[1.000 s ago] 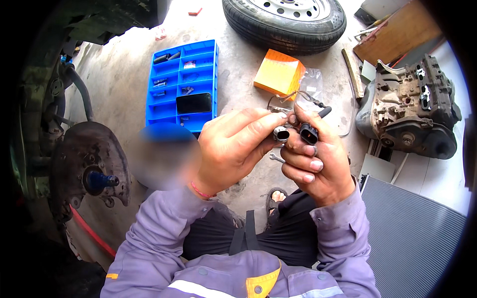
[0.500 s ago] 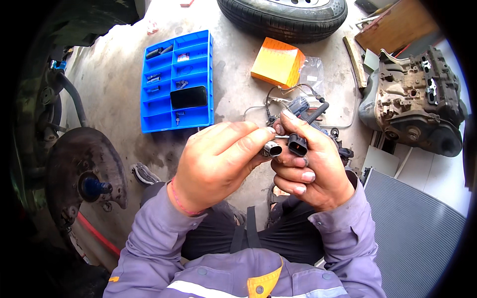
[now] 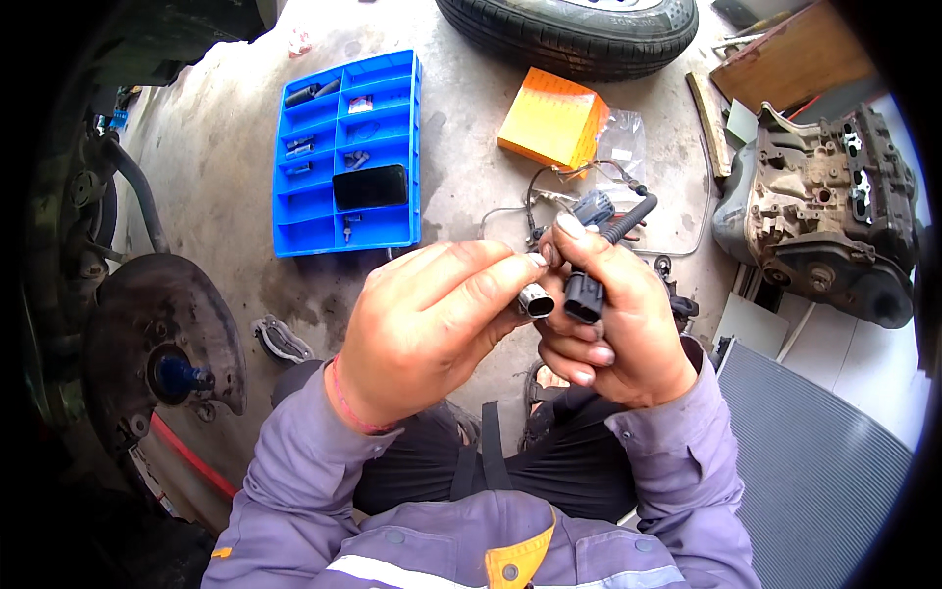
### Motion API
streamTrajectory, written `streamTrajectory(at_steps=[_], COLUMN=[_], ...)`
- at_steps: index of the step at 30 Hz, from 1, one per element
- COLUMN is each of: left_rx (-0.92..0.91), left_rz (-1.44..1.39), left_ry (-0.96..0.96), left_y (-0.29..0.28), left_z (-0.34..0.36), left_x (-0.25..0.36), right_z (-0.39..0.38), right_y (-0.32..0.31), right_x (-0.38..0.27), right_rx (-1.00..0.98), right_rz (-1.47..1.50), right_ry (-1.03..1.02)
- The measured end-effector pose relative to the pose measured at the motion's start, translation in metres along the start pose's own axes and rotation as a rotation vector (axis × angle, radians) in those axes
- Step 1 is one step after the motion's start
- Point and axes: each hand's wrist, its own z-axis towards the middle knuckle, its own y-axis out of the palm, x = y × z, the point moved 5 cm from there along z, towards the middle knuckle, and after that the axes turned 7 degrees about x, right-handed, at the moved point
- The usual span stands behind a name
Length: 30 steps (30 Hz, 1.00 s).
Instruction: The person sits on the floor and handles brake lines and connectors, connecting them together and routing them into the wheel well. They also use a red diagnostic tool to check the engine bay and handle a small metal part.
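My left hand is closed on a small metal-ended connector, its oval opening facing toward me. Close beside it, my right hand grips a black plastic connector plug between thumb and fingers. The two connectors are apart, with only a narrow gap between them. Beyond my right hand, a wiring harness with a black corrugated sleeve and a grey-blue connector block lies on the floor; my fingers hide where it meets the plug.
A blue compartment tray holds small parts, with a black phone resting across it. An orange box and a tire lie ahead. At right are an engine and a radiator; a brake disc shield stands at left.
The black plug in my right hand has tilted, so its open end with the orange inside no longer shows. The metal-ended connector has dipped slightly. My view has shifted a little.
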Motion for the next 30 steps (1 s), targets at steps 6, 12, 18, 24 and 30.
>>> streamTrajectory(at_steps=[6,12,18,24,30], left_rx=[0.085,0.107,0.116,0.095,0.204], left_rz=[-0.215,-0.227,-0.279,-0.353,-1.02], left_ry=[-0.18,-0.231,-0.288,-0.314,-0.66], left_y=[0.008,0.01,0.005,0.007,0.011], left_z=[-0.002,-0.002,0.001,0.002,-0.012], left_x=[-0.014,-0.022,-0.024,-0.027,-0.045], right_z=[0.004,0.007,0.007,0.006,-0.001], right_y=[-0.003,-0.004,-0.002,-0.002,-0.009], right_x=[-0.015,-0.02,-0.018,-0.021,-0.033], right_rx=[0.174,0.101,0.05,0.04,0.226], right_rz=[-0.474,-0.527,-0.544,-0.611,-0.581], right_ry=[-0.433,-0.508,-0.538,-0.555,-0.663])
